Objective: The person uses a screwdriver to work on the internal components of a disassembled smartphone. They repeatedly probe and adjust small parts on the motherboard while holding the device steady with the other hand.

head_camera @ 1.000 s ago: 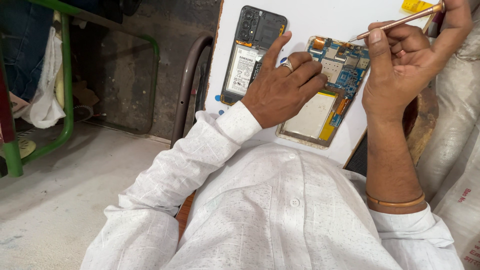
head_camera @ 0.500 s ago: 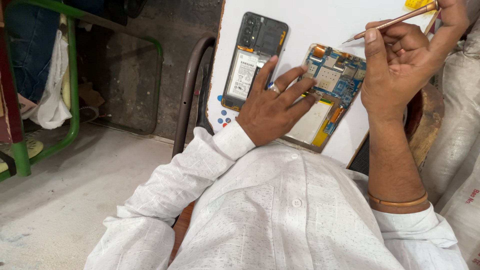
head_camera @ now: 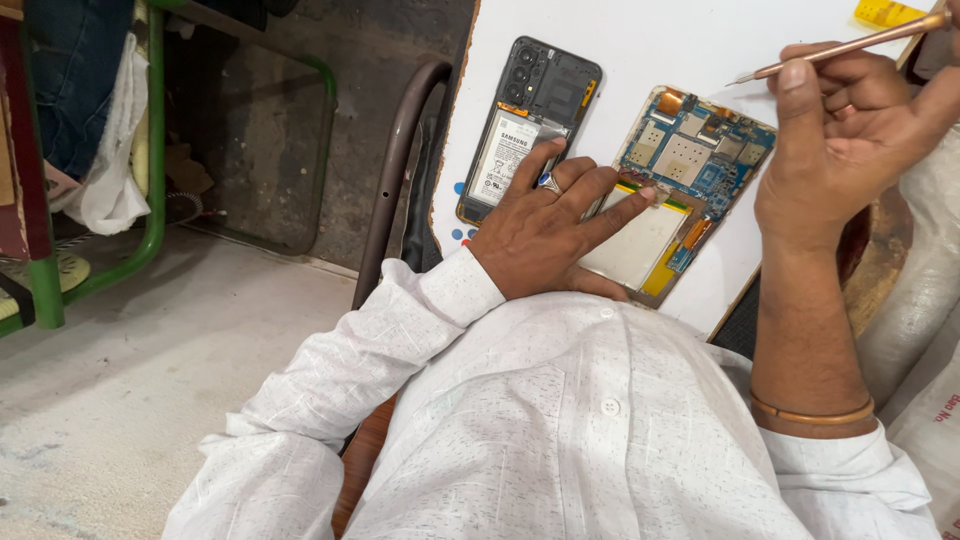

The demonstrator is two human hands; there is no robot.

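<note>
Change since half a second ago: left hand (head_camera: 548, 232) has slid lower across the opened devices; its fingers now lie flatter. Left hand: spread, palm down, grasping nothing, fingertips on the opened tablet (head_camera: 678, 190), index finger on the black opened phone (head_camera: 528, 122). Right hand (head_camera: 848, 150): pinched closed around a copper-coloured tool (head_camera: 850, 45), raised above the tablet. Both devices lie side by side on the white board (head_camera: 700, 40).

Matt white board (head_camera: 700, 40), glossy copper-toned metal tool (head_camera: 850, 45), speckled white cloth shirt (head_camera: 560, 430)
</note>
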